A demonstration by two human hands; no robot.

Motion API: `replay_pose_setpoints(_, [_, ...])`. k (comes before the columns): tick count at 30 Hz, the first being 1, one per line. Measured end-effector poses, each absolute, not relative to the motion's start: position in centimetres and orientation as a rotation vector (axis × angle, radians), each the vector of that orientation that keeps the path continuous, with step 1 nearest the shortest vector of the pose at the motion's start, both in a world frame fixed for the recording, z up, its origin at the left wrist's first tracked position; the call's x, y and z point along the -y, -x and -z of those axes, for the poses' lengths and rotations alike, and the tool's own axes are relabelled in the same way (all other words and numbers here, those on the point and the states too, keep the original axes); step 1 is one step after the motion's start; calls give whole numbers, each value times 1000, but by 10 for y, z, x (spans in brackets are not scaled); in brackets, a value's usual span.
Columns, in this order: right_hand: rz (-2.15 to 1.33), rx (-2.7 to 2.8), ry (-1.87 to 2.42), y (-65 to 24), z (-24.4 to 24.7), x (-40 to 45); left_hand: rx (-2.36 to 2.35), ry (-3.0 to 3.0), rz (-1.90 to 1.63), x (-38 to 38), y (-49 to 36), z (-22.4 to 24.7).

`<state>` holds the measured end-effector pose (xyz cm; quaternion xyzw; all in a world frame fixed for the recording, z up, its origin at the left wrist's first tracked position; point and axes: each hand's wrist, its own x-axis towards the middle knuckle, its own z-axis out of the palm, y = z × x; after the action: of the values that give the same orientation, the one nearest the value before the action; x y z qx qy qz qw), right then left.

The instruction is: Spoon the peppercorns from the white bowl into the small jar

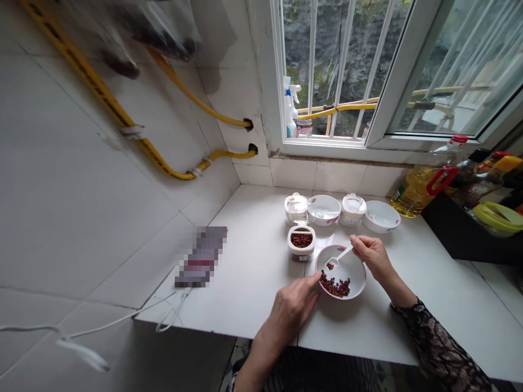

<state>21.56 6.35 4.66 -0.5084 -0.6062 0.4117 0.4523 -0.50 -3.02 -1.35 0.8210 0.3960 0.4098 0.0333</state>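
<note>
Just inside counter edge (216, 332), left hand (292, 314) touches bowl (349, 267).

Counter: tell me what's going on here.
A person is working at a white counter. Their right hand holds a small white spoon over a white bowl of dried red spice, and their left hand touches the bowl's rim. Beside the bowl stands an open jar of similar-looking spice. Behind it are other white bowls and lidded jars.

White tiled countertop (245, 272), white bowls (382, 215), lidded jars (353, 209), pixelated flat object (201, 257), white cable (174, 313), oil bottle (420, 185)
</note>
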Motion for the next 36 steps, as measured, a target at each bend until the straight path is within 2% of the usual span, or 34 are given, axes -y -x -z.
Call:
replay_pose_setpoints(7, [-857,1552,1187,-201,-77,-85,-1226,-2542,-1274,30,5,16])
replay_pose_setpoints(10, [-603,1663,1126,-187,-94,-92,-1215,-2548,-1269,30,5,16])
replay_pose_setpoints(15, [15,1948,978,-161,-104,-90,-1222,-2540,-1286,30,5,16])
replay_pose_setpoints(20, [273,2147,853,-155,-105,-80,-1220,-2538,-1301,29,4,14])
replay_pose_setpoints(24, [282,2060,833,-171,-106,-76,-1218,-2535,-1283,30,5,13])
replay_pose_setpoints(28, [111,2001,927,-196,-99,-75,-1210,-2533,-1291,31,6,13])
replay_pose_setpoints(36, [-125,2324,972,-214,-64,-65,-1220,-2533,-1275,30,7,13])
